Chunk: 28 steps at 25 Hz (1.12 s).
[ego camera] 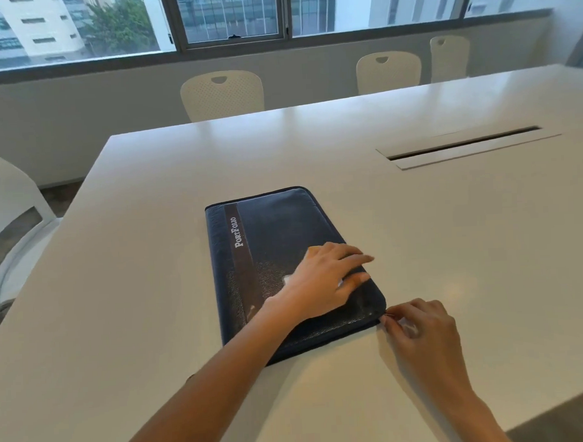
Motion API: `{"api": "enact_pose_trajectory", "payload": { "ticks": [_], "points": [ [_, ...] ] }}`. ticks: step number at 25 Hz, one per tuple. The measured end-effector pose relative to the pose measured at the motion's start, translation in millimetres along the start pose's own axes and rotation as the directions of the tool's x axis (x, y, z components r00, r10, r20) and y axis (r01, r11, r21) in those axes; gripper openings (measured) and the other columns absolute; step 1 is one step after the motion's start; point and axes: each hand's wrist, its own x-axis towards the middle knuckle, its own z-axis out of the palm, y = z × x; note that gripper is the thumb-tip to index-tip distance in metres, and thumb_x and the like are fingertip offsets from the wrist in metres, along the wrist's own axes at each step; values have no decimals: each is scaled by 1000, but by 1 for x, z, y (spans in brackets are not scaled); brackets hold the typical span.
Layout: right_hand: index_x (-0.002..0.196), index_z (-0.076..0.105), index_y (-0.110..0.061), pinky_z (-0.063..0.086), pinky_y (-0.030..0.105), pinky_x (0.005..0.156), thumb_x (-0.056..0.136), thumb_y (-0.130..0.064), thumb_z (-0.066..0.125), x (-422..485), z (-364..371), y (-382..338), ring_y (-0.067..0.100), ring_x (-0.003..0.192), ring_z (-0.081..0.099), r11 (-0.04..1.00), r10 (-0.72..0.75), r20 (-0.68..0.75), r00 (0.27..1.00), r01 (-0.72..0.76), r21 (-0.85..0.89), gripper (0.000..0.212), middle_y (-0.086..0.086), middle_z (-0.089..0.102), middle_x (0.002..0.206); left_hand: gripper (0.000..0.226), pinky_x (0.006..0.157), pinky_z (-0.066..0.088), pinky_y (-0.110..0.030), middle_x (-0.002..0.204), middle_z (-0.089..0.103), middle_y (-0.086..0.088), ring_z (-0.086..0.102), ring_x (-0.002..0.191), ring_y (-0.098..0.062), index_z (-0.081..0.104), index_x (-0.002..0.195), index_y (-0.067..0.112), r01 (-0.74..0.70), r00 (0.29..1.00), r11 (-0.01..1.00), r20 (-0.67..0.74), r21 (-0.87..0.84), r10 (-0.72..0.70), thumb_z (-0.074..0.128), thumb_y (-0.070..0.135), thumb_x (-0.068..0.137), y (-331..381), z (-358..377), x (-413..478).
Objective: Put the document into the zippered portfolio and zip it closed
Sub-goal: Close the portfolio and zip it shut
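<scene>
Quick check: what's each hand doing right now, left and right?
Left hand: open, flat on the closed portfolio, holding nothing.
Right hand: fingertips pinched at the portfolio's near right corner, apparently on the zipper pull; the pull itself is too small to confirm.

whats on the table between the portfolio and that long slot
Nothing: in the head view the table is bare between the portfolio and the slot.

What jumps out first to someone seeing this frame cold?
The dark navy zippered portfolio with a brown "PortFolio" stripe lies closed, flat on the glossy white conference table, the only loose item there. The left hand presses flat on its cover while the right hand pinches at the near right corner, where the zipper pull seems to be. Beyond, pale perforated chairs line the table's far side under a wide window.
</scene>
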Motion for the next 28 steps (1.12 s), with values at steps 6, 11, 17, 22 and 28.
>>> {"api": "enact_pose_trajectory", "payload": {
  "ticks": [6, 11, 17, 22, 28],
  "points": [
    [70, 70, -22, 46, 36, 65, 79, -21, 76, 3, -3, 2, 10, 72, 53, 999, -32, 25, 999, 31, 36, 12, -13, 65, 69, 39, 104, 35, -39, 102, 61, 12, 54, 99, -7, 67, 95, 30, -185, 983, 983, 13, 10, 185, 44, 62, 91, -9, 34, 37],
    [68, 65, -28, 43, 27, 61, 82, -24, 72, 15, -3, 16, 5, 75, 53, 993, -7, 23, 1000, 4, 121, 17, -19, 62, 68, 30, 98, 33, -25, 93, 56, 18, 52, 93, -2, 66, 84, 31, -182, 978, 974, -124, -138, 165, 59, 61, 84, -11, 36, 36],
    [73, 70, -27, 42, 20, 60, 87, -29, 66, 68, 3, 28, 4, 77, 55, 995, -55, 130, 990, 43, 93, 14, -19, 64, 71, 28, 97, 35, -30, 91, 61, 11, 55, 93, -8, 69, 83, 25, -213, 964, 964, -197, -157, 181, 67, 53, 82, -11, 38, 34],
    [80, 75, -20, 48, 22, 65, 87, -19, 68, 136, 26, 24, 4, 74, 61, 975, -178, 244, 953, 137, 177, 10, -11, 70, 76, 32, 103, 32, -33, 92, 62, 11, 55, 97, -10, 68, 81, 26, -213, 964, 970, -188, -117, 189, 64, 57, 82, -11, 40, 35],
    [83, 77, -12, 54, 31, 68, 85, -25, 72, 219, 82, 3, 13, 71, 64, 968, -217, 225, 950, 180, 175, 14, 2, 73, 80, 33, 100, 34, -35, 91, 62, 10, 54, 91, -9, 69, 83, 24, -218, 972, 971, -111, -101, 206, 62, 56, 84, -12, 38, 37]
  ]
}}
